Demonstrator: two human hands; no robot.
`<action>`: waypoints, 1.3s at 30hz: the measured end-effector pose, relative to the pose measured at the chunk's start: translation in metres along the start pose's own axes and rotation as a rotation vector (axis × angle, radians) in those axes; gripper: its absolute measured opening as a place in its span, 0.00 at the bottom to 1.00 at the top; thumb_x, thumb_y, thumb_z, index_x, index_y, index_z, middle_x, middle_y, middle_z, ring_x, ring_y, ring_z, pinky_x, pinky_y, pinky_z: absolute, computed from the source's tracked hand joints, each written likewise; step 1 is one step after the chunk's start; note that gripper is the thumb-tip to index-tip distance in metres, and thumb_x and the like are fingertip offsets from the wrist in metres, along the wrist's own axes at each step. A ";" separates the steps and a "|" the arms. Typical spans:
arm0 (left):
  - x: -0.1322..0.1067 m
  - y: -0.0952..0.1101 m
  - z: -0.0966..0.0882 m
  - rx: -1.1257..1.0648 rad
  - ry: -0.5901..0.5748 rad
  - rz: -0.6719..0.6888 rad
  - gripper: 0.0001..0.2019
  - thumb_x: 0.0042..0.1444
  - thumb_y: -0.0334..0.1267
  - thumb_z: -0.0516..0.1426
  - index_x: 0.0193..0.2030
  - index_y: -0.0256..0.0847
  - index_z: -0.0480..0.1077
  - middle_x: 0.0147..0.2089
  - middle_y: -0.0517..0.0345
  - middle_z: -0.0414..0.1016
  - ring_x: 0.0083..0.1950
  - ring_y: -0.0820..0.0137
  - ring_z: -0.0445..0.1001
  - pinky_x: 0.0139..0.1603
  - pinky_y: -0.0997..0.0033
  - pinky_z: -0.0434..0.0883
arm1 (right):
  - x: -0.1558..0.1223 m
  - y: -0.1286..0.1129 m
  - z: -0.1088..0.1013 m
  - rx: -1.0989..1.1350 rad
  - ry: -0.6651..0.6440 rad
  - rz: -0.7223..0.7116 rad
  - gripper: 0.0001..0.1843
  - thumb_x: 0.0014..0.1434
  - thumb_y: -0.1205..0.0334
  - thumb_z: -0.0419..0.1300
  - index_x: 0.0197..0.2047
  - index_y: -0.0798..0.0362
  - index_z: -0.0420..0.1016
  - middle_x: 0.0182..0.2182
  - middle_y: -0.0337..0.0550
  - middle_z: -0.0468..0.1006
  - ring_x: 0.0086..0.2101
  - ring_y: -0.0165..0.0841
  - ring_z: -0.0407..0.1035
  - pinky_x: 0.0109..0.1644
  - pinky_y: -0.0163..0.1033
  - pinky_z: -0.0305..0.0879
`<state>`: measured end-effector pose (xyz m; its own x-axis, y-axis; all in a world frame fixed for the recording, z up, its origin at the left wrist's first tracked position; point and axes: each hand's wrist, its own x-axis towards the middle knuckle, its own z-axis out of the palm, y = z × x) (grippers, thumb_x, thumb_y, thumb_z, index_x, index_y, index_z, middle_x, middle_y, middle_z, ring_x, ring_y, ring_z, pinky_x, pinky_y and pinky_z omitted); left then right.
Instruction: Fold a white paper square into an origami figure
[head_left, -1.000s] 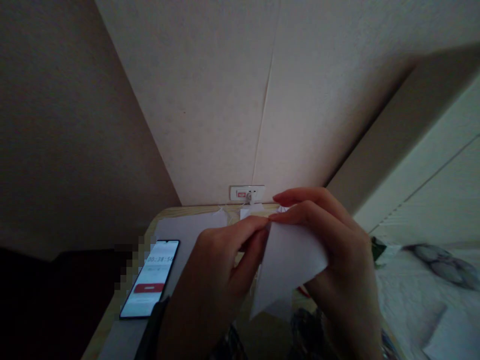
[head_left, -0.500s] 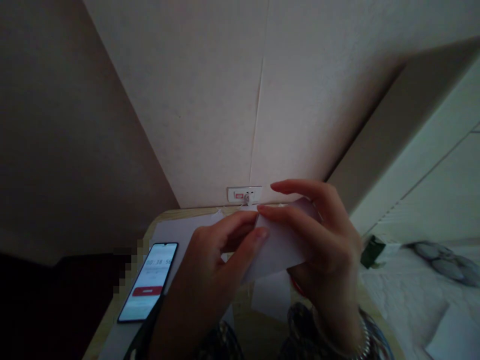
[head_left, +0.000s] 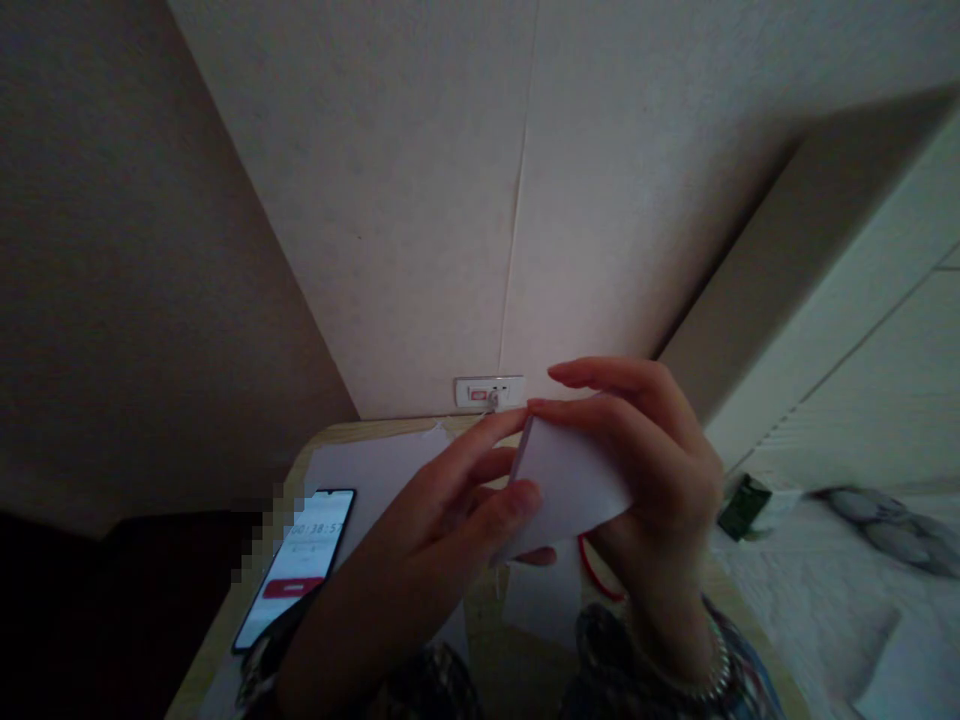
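A piece of white paper, seemingly folded, is held up between both hands above the small wooden table. My left hand pinches its left edge, thumb on the near face and fingers behind. My right hand grips the right side of the paper, one fingertip at its top left corner and another finger raised clear. Part of the paper is hidden behind the right fingers. Below the hands lies another white paper piece. Next to it, partly behind the right wrist, is a red curved object whose kind I cannot make out.
On the table's left, a phone showing a running timer rests on a white sheet. A wall socket with a plug sits just behind the table edge. To the right are a green box and grey slippers.
My left hand has shifted slightly right and its fingers have stretched along the paper's edge. The paper has turned a little, and more of the red object shows.
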<state>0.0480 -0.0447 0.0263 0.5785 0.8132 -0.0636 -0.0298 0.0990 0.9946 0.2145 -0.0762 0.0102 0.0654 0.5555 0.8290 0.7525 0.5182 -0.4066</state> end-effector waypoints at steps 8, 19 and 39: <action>0.008 0.002 -0.008 0.281 -0.001 0.136 0.17 0.68 0.40 0.54 0.57 0.42 0.79 0.26 0.65 0.73 0.25 0.73 0.69 0.28 0.75 0.70 | 0.008 0.007 0.000 -0.011 -0.112 -0.007 0.21 0.56 0.74 0.61 0.50 0.45 0.78 0.54 0.48 0.76 0.53 0.46 0.74 0.52 0.54 0.75; 0.005 -0.005 -0.017 0.618 0.215 0.165 0.22 0.68 0.40 0.49 0.58 0.37 0.80 0.23 0.67 0.61 0.26 0.69 0.65 0.29 0.71 0.62 | 0.006 0.027 -0.026 0.169 -0.530 0.058 0.36 0.63 0.45 0.68 0.68 0.47 0.66 0.62 0.52 0.76 0.61 0.44 0.73 0.64 0.51 0.73; -0.002 -0.008 -0.012 0.564 0.121 0.267 0.18 0.68 0.42 0.54 0.56 0.49 0.82 0.22 0.67 0.65 0.23 0.70 0.63 0.28 0.72 0.63 | 0.010 0.003 -0.014 0.365 -0.173 0.372 0.05 0.61 0.65 0.69 0.33 0.46 0.83 0.28 0.32 0.85 0.30 0.28 0.77 0.32 0.29 0.70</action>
<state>0.0377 -0.0402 0.0177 0.5136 0.8303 0.2162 0.2927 -0.4064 0.8656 0.2264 -0.0782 0.0230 0.1517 0.8272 0.5411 0.4207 0.4413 -0.7926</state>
